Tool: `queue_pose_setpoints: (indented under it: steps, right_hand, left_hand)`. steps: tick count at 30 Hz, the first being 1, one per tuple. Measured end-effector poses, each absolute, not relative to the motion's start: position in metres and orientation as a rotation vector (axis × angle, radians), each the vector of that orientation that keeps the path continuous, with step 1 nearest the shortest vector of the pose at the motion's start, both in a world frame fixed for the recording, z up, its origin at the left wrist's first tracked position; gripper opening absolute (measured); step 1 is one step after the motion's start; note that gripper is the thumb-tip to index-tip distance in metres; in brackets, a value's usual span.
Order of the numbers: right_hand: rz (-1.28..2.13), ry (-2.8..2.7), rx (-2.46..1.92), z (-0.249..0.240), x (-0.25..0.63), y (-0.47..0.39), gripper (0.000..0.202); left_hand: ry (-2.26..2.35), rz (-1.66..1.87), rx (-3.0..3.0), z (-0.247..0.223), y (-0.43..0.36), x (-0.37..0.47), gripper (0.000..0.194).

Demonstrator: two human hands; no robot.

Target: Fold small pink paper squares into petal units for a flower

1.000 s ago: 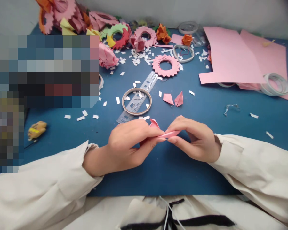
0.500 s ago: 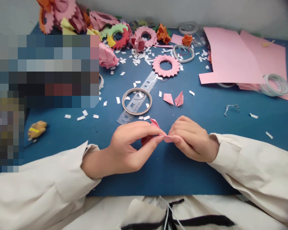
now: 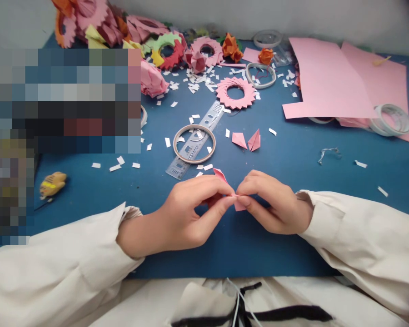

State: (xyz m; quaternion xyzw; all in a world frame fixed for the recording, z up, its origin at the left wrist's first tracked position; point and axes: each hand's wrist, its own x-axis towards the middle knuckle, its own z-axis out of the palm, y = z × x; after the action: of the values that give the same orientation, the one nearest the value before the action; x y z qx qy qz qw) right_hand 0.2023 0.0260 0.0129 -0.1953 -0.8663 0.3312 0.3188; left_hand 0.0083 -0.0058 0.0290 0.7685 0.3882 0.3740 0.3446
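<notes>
Between my two hands is a small folded pink paper piece (image 3: 240, 204), pinched at its middle. My left hand (image 3: 194, 211) grips it between thumb and forefinger, and a pink tip sticks up behind the fingers. My right hand (image 3: 274, 202) pinches the same paper from the other side, its fingertips almost touching the left ones. Much of the paper is hidden by the fingers. Just beyond the hands lie two small folded pink pieces (image 3: 239, 140). A tape roll (image 3: 213, 150) rests on a clear ruler (image 3: 214, 111), and a pink paper ring (image 3: 221, 94) lies past the ruler's far end.
Large pink sheets (image 3: 334, 77) lie at the back right, with tape rolls (image 3: 383, 127) at their edge. Paper rings and crumpled flowers (image 3: 232, 47) are heaped along the back. White scraps (image 3: 115, 168) are scattered about. A tan toy-like object (image 3: 53, 184) sits at left.
The right hand's fingers have shifted slightly left and closer to the left fingertips. The left hand has moved slightly right, and the held paper now hangs a little lower.
</notes>
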Motion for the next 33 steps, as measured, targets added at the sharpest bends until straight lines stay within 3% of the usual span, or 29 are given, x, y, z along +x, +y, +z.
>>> queue_pose_setpoints:
  steps: [10, 14, 19, 33]
  right_hand:
    - [0.953, -2.259, -0.511, 0.0138, 0.2025, 0.0271, 0.011]
    - [0.794, -2.235, -0.611, 0.0140, 0.2010, 0.0258, 0.006]
    - [0.411, -2.329, -0.576, 0.0172, 0.2008, 0.0226, 0.021]
    - [0.314, -2.347, -0.546, 0.0124, 0.2016, 0.0213, 0.022]
  left_hand:
    - [1.021, 0.998, 2.010, 0.0288, -0.0060, 0.0078, 0.008]
    - [1.063, 1.015, 1.979, 0.0281, -0.0075, 0.0091, 0.010]
    - [1.144, 1.023, 1.894, 0.0279, -0.0089, 0.0108, 0.011]
    - [1.121, 0.965, 1.845, 0.0286, -0.0080, 0.0103, 0.016]
